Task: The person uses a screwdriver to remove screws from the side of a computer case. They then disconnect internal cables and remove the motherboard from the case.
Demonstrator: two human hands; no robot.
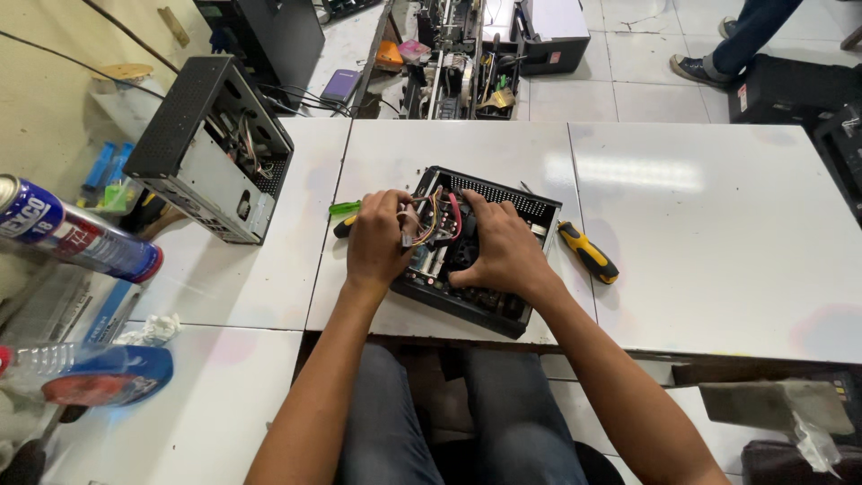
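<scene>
Both hands inside open computer case

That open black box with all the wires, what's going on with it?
A seated person works inside a small black open-topped computer case lying on a white table. The left hand pinches a bundle of coloured wires at the case's left edge, while the right hand rests spread over the parts inside. A yellow-and-black screwdriver lies just right of the case, untouched. A second opened black case sits tilted to the left.

Single head view, steeply down, close over white table
</scene>
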